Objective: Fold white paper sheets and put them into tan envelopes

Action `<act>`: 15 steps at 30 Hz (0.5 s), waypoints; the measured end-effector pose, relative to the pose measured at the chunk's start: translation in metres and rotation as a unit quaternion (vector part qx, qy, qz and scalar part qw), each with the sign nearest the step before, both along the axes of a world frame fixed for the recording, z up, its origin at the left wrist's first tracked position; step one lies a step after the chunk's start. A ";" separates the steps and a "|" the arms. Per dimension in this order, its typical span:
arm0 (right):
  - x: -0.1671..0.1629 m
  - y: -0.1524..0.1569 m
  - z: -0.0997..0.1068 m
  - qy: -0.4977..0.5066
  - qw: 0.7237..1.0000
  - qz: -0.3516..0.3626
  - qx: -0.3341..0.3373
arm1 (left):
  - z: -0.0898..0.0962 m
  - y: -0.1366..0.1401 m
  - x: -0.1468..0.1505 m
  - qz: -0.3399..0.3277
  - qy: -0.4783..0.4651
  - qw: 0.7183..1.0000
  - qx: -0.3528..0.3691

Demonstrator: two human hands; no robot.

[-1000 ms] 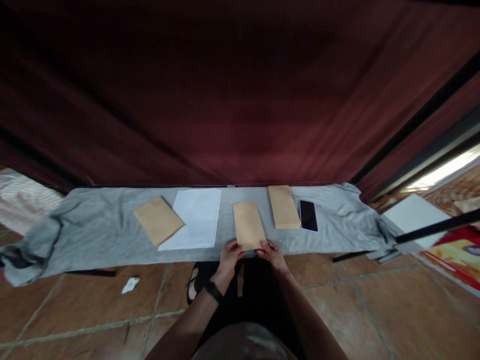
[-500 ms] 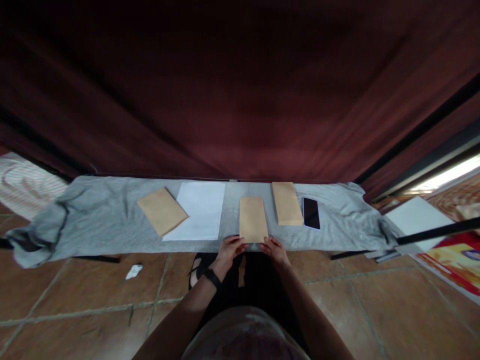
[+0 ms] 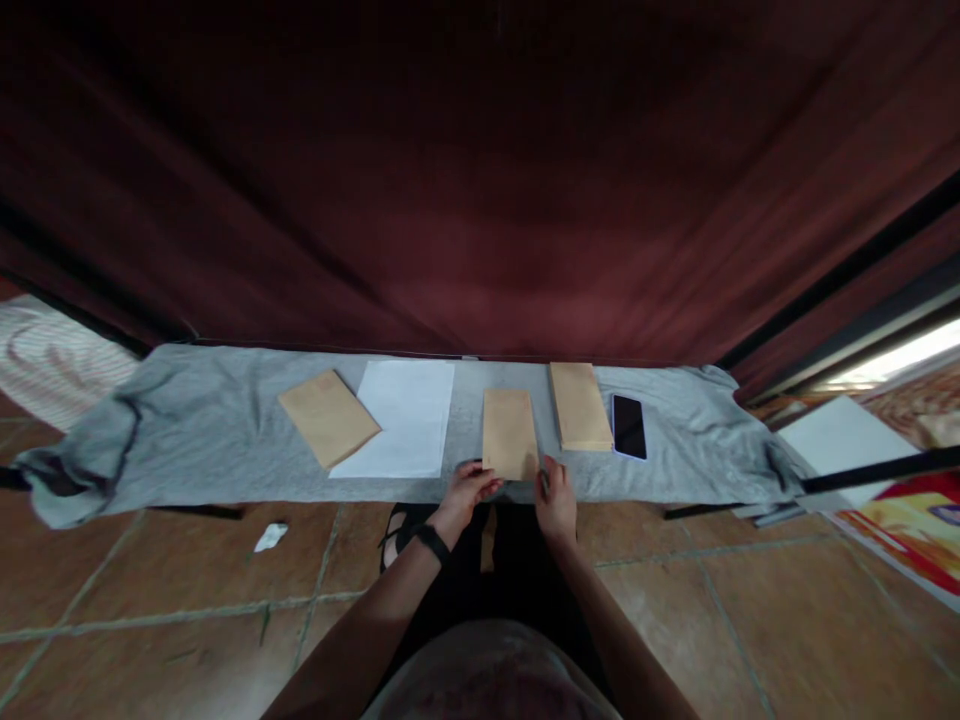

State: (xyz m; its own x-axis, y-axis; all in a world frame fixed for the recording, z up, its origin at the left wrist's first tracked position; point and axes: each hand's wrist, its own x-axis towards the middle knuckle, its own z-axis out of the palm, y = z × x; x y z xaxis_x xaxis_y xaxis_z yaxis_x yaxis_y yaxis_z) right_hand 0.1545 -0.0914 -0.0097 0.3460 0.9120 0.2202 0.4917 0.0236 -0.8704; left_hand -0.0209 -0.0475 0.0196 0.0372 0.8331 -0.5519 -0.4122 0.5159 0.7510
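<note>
There's a phone (image 3: pixel 629 428) on the grey cloth (image 3: pixel 210 430), a maroon curtain (image 3: pixel 480 220) behind the cloth, a white scrap (image 3: pixel 271 537) below.

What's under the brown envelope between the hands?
Gray cloth shows around the brown envelope, and the left hand meets its near left corner. Anything directly underneath is covered, so I can't tell.

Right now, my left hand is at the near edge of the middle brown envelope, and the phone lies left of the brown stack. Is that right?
Not quite: the head view shows the phone right of the brown stack. Your left hand is at the near edge of the middle brown envelope.
</note>
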 end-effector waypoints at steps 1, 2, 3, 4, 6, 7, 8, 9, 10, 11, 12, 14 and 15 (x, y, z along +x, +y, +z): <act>-0.003 -0.001 0.002 -0.102 0.994 0.032 0.018 | 0.000 0.000 0.002 -0.001 0.006 1.000 0.007; -0.007 -0.003 0.004 -0.171 0.982 0.072 0.031 | 0.000 0.000 0.004 -0.002 0.013 1.000 0.013; -0.011 -0.003 0.005 -0.218 0.968 0.117 0.039 | -0.001 0.000 0.006 -0.003 0.021 1.000 0.021; -0.016 -0.004 0.006 -0.262 0.951 0.155 0.046 | -0.001 0.001 0.007 -0.004 0.031 0.999 0.029; -0.025 -0.005 0.004 -0.327 0.925 0.186 0.045 | -0.001 0.003 0.010 -0.008 0.056 0.997 0.047; -0.029 -0.005 0.003 -0.348 0.918 0.185 0.040 | -0.001 0.004 0.010 -0.011 0.072 0.996 0.056; -0.030 -0.005 0.001 -0.364 0.913 0.179 0.035 | -0.001 0.006 0.009 -0.015 0.091 0.994 0.066; -0.031 -0.006 -0.001 -0.376 0.910 0.171 0.029 | -0.001 0.007 0.008 -0.019 0.112 0.991 0.074; -0.030 -0.007 -0.002 -0.385 0.907 0.165 0.025 | -0.001 0.008 0.006 -0.023 0.136 0.987 0.082; -0.028 -0.007 -0.003 -0.392 0.905 0.162 0.021 | -0.001 0.008 0.003 -0.026 0.163 0.982 0.091; -0.025 -0.008 -0.004 -0.397 0.903 0.161 0.019 | 0.000 0.007 0.001 -0.027 0.192 0.976 0.103; -0.019 -0.009 -0.005 -0.404 0.900 0.162 0.014 | 0.002 0.003 -0.002 -0.022 0.243 0.961 0.127; -0.017 -0.009 -0.005 -0.407 0.899 0.165 0.013 | 0.003 0.001 -0.002 -0.024 0.267 0.952 0.148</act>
State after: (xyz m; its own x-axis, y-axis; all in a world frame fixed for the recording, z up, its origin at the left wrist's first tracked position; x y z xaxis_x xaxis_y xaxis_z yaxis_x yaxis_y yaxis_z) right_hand 0.1375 -0.1009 -0.0149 -0.2267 0.9266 0.3002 0.9276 0.2994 -0.2235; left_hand -0.0230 -0.0469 0.0224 -0.1406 0.9597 -0.2432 0.0883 0.2569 0.9624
